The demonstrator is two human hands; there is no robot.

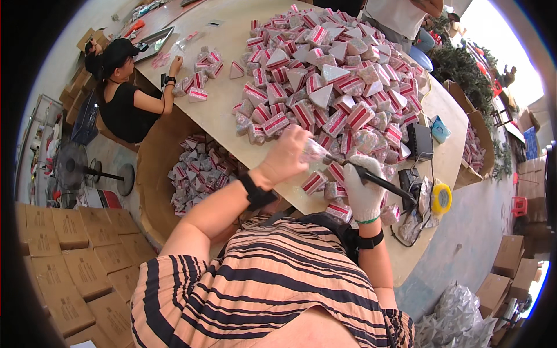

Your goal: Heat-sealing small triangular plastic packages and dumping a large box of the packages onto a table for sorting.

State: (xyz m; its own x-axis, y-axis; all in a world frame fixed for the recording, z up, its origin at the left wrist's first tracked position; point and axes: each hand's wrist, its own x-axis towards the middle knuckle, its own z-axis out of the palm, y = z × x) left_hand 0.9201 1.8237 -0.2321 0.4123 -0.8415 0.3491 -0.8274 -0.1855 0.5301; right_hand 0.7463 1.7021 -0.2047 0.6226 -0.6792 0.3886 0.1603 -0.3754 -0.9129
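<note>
1. Landmark: long pale wooden worktable [232, 110], heaped with pyramid-shaped packets banded red and white [331, 75].
2. Left hand [288, 155], bare, black band at the wrist: closed around a clear cellophane-wrapped packet [316, 152], held just above the table's near edge.
3. Right hand [364, 185], in a white knit glove: gripping the handle of a slim black rod-shaped tool [377, 181]. Its long axis runs from lower right up to upper left, tip toward the held packet.
4. Relation: the packet lies up and left of the right hand; the tool tip meets or nearly meets the wrapper, contact too small to confirm. The left hand is the nearer, already on it.
5. Yellow tape roll [441, 198] and a black box-shaped device [419, 141]: at the table's right end.
6. A second person in black [125, 98]: seated at the table's far left side.
</note>
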